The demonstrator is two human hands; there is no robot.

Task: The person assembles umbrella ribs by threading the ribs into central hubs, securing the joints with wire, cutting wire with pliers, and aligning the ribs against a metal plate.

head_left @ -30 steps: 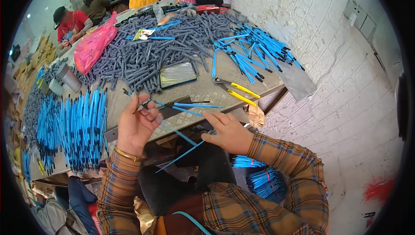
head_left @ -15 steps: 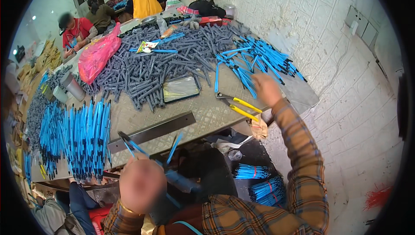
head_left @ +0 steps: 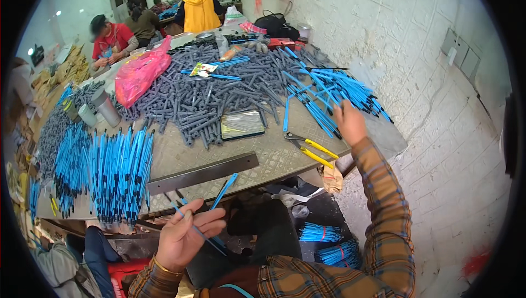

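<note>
My left hand (head_left: 183, 237) is raised near my lap, below the table's front edge, with thin blue sticks (head_left: 219, 194) held between its fingers. My right hand (head_left: 349, 122) reaches far out to the right side of the table and rests on a loose pile of blue pen tubes (head_left: 329, 87), its fingers closed around one or more of them. A big heap of grey pen barrels (head_left: 219, 89) covers the table's middle.
Yellow-handled pliers (head_left: 309, 147) and a flat metal bar (head_left: 203, 173) lie near the front edge. Rows of blue pens (head_left: 118, 172) fill the left side. A pink bag (head_left: 139, 73), a clear packet (head_left: 241, 124) and several seated people (head_left: 112, 37) are farther back. Blue bundles (head_left: 323, 243) lie on the floor.
My right hand has left my lap and stretched out to the blue tube pile at the right. My left hand dropped from the table edge, then lifted again with the blue sticks.
</note>
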